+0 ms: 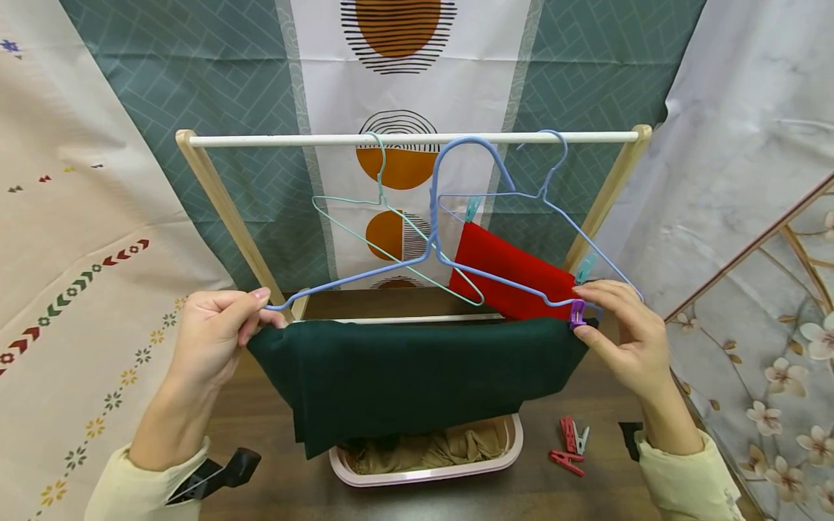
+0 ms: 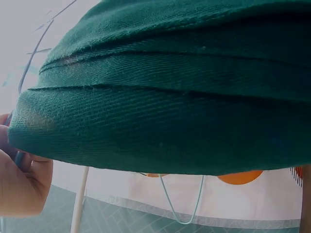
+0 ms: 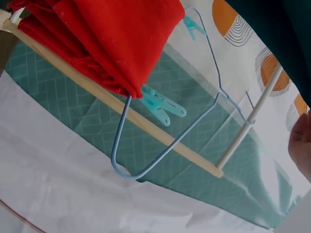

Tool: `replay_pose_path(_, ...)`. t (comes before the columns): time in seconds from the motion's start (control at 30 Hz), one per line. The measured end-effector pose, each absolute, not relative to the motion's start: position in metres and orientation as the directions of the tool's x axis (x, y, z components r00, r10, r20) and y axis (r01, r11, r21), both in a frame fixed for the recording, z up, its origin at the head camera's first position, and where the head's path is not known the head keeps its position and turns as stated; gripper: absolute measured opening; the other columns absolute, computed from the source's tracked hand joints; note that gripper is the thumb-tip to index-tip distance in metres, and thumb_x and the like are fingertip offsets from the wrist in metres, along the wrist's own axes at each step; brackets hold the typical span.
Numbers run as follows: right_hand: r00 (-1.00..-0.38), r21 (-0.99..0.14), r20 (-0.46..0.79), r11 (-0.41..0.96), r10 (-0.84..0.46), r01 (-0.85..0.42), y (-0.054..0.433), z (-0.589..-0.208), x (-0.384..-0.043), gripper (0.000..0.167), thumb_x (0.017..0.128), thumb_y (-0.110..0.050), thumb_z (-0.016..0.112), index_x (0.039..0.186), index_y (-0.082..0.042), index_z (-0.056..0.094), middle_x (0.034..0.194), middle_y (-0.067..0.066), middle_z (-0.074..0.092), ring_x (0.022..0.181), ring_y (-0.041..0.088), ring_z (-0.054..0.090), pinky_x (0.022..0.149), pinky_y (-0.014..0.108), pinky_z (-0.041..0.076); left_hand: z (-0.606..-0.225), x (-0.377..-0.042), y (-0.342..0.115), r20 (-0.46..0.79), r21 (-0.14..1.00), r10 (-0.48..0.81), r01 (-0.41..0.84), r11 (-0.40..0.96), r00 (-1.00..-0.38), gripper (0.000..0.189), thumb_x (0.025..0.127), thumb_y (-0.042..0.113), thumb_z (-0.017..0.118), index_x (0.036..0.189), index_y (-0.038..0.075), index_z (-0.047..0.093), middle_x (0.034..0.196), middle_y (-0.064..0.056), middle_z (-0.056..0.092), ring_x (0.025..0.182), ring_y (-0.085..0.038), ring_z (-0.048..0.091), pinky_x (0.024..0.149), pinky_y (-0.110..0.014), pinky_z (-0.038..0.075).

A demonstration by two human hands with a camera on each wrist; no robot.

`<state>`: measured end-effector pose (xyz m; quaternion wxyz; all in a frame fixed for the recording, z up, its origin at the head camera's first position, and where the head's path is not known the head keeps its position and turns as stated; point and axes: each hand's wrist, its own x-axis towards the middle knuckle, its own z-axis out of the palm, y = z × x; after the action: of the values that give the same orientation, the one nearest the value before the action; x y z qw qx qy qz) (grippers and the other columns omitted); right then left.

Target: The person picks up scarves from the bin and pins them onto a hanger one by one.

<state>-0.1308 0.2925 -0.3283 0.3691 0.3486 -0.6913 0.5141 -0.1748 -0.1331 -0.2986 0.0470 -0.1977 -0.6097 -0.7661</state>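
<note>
In the head view my left hand (image 1: pixel 211 336) pinches the left end of a blue clothes hanger (image 1: pixel 355 276), beside the top corner of a folded dark green cloth (image 1: pixel 417 380). The cloth hangs along the hanger's lower side. At the right end my right hand (image 1: pixel 628 336) pinches a purple clothespin (image 1: pixel 577 314) between thumb and fingers, where hanger and cloth meet. Green fabric (image 2: pixel 146 131) fills much of the left wrist view, with my fingers at its left edge. Only part of my right hand (image 3: pixel 300 145) shows in the right wrist view.
Behind, a rack's white rail (image 1: pixel 280 140) carries a mint-green hanger (image 1: pixel 352 230) and another blue hanger (image 1: pixel 554 170) with a red cloth (image 1: pixel 511 271) clipped by teal clothespins (image 3: pixel 163 104). Below are a pink basin (image 1: pixel 423 479) of brown cloth and several loose clothespins (image 1: pixel 568 434).
</note>
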Motion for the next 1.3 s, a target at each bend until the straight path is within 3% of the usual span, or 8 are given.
replay_pose_path(0.17,-0.510,-0.508,0.853,0.047,-0.112,-0.860,0.294,-0.332,-0.135,0.033,0.075,-0.002,0.072,0.094,0.021,0.058,0.096,0.020,0.064,0.092,0.024,0.057,0.084,0.025,0.044,-0.299,-0.174,-0.132,0.347,0.917,0.102,0.314,-0.248,-0.932,0.050,0.090,-0.006,0.046,0.041,-0.002,0.038,0.041,-0.009,0.047,0.045,-0.019,0.058,0.053,-0.020,0.045)
replay_pose_path(0.23,-0.501,-0.494,0.857,0.085,-0.121,-0.865,0.296,-0.335,-0.136,0.034,0.075,-0.005,0.073,0.094,0.020,0.060,0.094,0.020,0.064,0.076,0.013,0.055,0.069,0.016,0.045,-0.299,-0.175,-0.133,0.351,0.912,0.101,0.316,-0.261,-0.931,0.050,0.090,-0.007,0.046,0.041,-0.002,0.039,0.040,-0.009,0.044,0.044,-0.019,0.058,0.046,-0.021,0.039)
replay_pose_path(0.33,-0.484,-0.461,0.862,0.168,-0.148,-0.872,0.299,-0.338,-0.137,0.035,0.077,-0.011,0.072,0.095,0.018,0.062,0.093,0.019,0.063,0.061,0.006,0.043,0.050,0.011,0.032,-0.300,-0.176,-0.133,0.362,0.901,0.110,0.318,-0.294,-0.926,0.049,0.090,-0.008,0.046,0.041,-0.002,0.040,0.039,-0.009,0.040,0.044,-0.020,0.058,0.037,-0.025,0.026)
replay_pose_path(0.4,-0.470,-0.433,0.867,0.215,-0.167,-0.875,0.299,-0.339,-0.138,0.035,0.079,-0.015,0.070,0.095,0.015,0.064,0.092,0.018,0.063,0.058,0.005,0.035,0.045,0.014,0.022,-0.299,-0.176,-0.134,0.372,0.897,0.131,0.320,-0.304,-0.919,0.048,0.090,-0.008,0.046,0.042,-0.002,0.040,0.040,-0.009,0.039,0.045,-0.019,0.059,0.038,-0.024,0.029)
replay_pose_path(0.67,-0.491,-0.472,0.862,0.152,-0.125,-0.868,0.294,-0.334,-0.136,0.032,0.078,-0.009,0.071,0.092,0.018,0.062,0.089,0.018,0.062,0.071,0.013,0.046,0.056,0.014,0.034,-0.299,-0.178,-0.141,0.395,0.915,0.220,0.359,-0.185,-0.892,0.043,0.091,-0.006,0.045,0.048,-0.002,0.049,0.048,-0.008,0.052,0.053,-0.017,0.061,0.052,-0.021,0.046)
replay_pose_path(0.93,-0.445,-0.437,0.893,0.095,-0.076,-0.894,0.296,-0.333,-0.140,0.028,0.075,-0.006,0.072,0.083,0.020,0.063,0.089,0.020,0.061,0.067,0.012,0.044,0.051,0.014,0.028,-0.293,-0.175,-0.140,0.402,0.770,0.217,0.457,0.446,-0.890,0.023,0.089,0.003,0.056,0.067,0.005,0.062,0.053,0.002,0.051,0.046,-0.010,0.043,0.039,-0.023,0.033)
replay_pose_path(1.1,-0.413,-0.403,0.908,0.129,-0.071,-0.906,0.290,-0.330,-0.138,0.028,0.076,-0.008,0.072,0.081,0.019,0.064,0.089,0.022,0.061,0.075,0.016,0.050,0.063,0.014,0.038,-0.292,-0.174,-0.132,0.367,0.813,0.153,0.396,0.427,-0.918,0.042,0.087,0.008,0.060,0.047,0.007,0.046,0.044,0.001,0.025,0.040,-0.014,0.020,0.034,-0.030,0.012)
replay_pose_path(1.3,-0.401,-0.379,0.916,0.280,-0.023,-0.882,0.285,-0.332,-0.138,0.030,0.078,-0.015,0.072,0.072,0.014,0.066,0.081,0.021,0.058,0.073,0.014,0.048,0.065,0.013,0.039,-0.296,-0.176,-0.127,0.345,0.896,0.105,0.361,0.258,-0.933,0.053,0.082,-0.001,0.063,0.041,0.008,0.031,0.047,-0.003,0.015,0.043,-0.021,0.010,0.037,-0.033,0.003)
